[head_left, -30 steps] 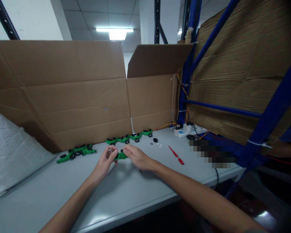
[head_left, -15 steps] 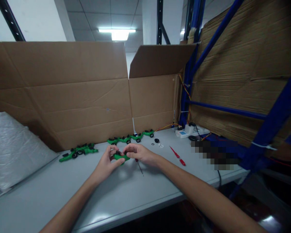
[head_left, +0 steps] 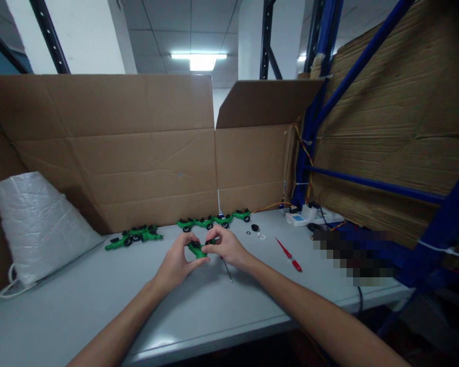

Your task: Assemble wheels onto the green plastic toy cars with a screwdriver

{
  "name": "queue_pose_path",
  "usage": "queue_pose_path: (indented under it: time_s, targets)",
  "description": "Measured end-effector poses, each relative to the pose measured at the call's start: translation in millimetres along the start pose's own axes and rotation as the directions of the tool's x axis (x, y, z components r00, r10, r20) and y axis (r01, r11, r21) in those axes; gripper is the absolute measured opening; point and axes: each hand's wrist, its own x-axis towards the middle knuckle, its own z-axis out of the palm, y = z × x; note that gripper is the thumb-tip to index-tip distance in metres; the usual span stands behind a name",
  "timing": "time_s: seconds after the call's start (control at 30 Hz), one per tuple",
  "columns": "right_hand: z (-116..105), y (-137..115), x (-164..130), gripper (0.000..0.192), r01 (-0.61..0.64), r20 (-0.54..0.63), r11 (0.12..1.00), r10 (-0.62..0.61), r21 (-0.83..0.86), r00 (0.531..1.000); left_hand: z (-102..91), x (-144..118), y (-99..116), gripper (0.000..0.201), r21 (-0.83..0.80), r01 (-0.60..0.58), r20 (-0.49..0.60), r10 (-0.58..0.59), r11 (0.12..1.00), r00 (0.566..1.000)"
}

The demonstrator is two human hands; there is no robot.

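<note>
Near the middle of the table, my left hand [head_left: 179, 260] grips a small green toy vehicle [head_left: 196, 250] with black parts, thumb below and fingers above. My right hand [head_left: 226, 248] is closed in a pinch at the toy's right end, by a black part; the fingertips cover what exactly they hold. Below the right hand shows the thin metal shaft of a screwdriver [head_left: 227, 270], its handle hidden under the hand. Behind my hands, several similar green toy vehicles [head_left: 222, 220] stand in a row along the cardboard. Another group of green toys [head_left: 135, 236] sits farther left.
On the right lie a red screwdriver [head_left: 289, 254], a black round part [head_left: 254, 228] and a white ring [head_left: 262, 237]. A power strip [head_left: 300, 219] with cables stands by the blue rack [head_left: 309, 153]. A stuffed white bag [head_left: 42, 229] leans at left. Cardboard [head_left: 145, 168] walls the back.
The camera view has shifted, so the scene appears farther right and slightly lower. My right fingers have changed their grip at the toy's right end, and the toy is tilted differently.
</note>
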Motion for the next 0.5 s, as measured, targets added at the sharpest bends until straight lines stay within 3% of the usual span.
queue_pose_path:
  time_s: [0.27, 0.5]
  targets:
    - [8.8, -0.5, -5.6, 0.031, 0.143, -0.109, 0.987, -0.151, -0.078, 0.982, 3.0, -2.9, 4.1, 0.047, 0.118, -0.071, -0.074, 0.080, 0.990, 0.994]
    - [11.3, -7.9, -13.4, 0.024, 0.228, -0.129, 0.925, -0.277, -0.305, 0.952, 0.3, -2.5, 4.5, 0.048, 0.190, -0.116, -0.096, 0.136, 0.975, 0.986]
